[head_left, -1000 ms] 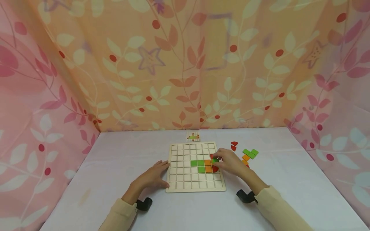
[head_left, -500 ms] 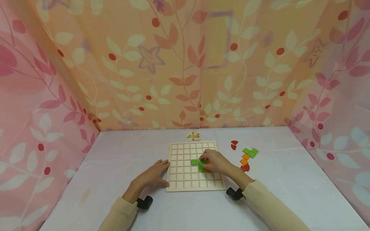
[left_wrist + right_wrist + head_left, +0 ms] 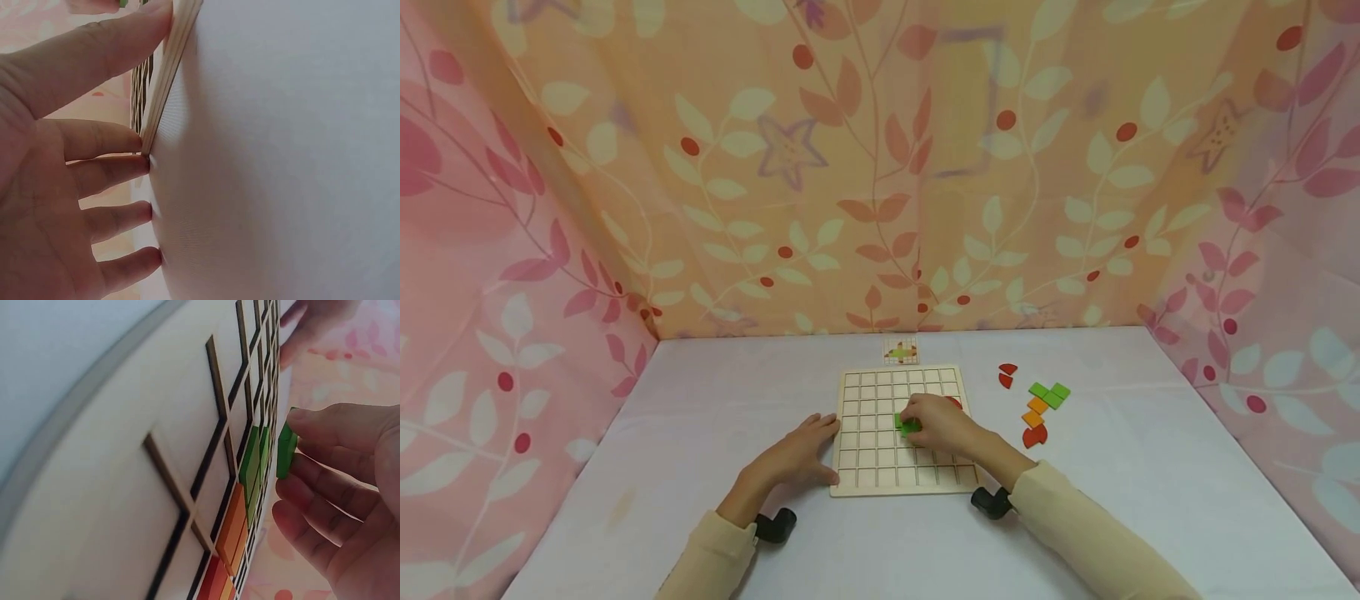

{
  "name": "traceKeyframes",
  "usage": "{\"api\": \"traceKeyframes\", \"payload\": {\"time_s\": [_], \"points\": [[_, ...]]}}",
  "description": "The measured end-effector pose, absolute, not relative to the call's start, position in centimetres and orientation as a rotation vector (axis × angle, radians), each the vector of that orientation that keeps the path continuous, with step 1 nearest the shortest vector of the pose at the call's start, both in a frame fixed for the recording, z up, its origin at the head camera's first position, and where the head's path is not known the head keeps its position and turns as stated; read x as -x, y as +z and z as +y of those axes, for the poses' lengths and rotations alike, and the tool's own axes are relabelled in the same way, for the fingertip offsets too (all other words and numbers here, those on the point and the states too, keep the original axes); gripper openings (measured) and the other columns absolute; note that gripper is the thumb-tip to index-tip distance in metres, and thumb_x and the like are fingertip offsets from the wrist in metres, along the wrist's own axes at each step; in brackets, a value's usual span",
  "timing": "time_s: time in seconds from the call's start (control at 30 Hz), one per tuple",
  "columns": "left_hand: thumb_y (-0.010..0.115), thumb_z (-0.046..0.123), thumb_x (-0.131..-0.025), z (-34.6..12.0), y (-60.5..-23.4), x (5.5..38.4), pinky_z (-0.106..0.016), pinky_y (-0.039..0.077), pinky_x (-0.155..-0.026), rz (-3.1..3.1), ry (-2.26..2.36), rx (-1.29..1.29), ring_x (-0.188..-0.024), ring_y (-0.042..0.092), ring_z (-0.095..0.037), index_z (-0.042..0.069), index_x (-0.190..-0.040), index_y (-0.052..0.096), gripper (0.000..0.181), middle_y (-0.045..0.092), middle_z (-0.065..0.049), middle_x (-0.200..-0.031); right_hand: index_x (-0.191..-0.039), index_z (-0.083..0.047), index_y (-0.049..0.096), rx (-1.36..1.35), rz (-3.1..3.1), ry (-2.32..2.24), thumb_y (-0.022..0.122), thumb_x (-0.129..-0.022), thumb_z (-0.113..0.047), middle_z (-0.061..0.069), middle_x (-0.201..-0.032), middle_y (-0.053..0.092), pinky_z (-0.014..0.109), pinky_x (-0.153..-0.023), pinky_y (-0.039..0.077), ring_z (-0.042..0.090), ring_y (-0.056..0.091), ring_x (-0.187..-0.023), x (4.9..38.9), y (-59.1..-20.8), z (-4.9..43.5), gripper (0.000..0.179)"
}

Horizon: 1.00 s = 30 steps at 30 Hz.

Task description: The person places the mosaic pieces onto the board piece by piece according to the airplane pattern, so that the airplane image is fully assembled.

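My right hand pinches a green square tile between thumb and fingertips. In the right wrist view the tile stands just off the face of the wooden grid board. Set in the board are green tiles, orange tiles and red pieces, partly hidden by the right hand in the head view. My left hand is at the board's left edge, fingers spread. In the left wrist view its thumb and fingertips meet that edge.
Right of the board lie loose green tiles, orange tiles and red pieces. Two more red pieces lie farther back. A small pattern card lies behind the board. Patterned curtains surround the white table.
My right hand has moved left from the board's right edge to its middle, carrying the green tile. My left hand has stayed at the left edge.
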<state>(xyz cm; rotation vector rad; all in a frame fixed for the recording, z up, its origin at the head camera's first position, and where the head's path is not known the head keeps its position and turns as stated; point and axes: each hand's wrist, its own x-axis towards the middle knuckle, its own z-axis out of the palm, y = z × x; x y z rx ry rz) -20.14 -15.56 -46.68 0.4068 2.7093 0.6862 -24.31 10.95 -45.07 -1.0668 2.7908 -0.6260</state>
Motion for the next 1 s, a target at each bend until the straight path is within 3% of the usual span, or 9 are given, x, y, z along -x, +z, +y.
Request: {"api": "traceKeyframes", "payload": {"time_s": [1.0], "points": [[0.086,0.021,-0.072,-15.4,-46.3,20.0,-0.056,0.024,-0.118,2.691,0.71,-0.409,-0.149,0.02,-0.04,-0.001,-0.146,0.042,0.088,0.034,-0.016,-0.157,-0.094,-0.012,0.075,1.143,2.821,-0.492,0.074,-0.083,-0.014,-0.004,-0.088,0.059,0.023,-0.072,0.047,0.008,0.05,-0.078,24.0,-46.1,9.7,0.011]]}}
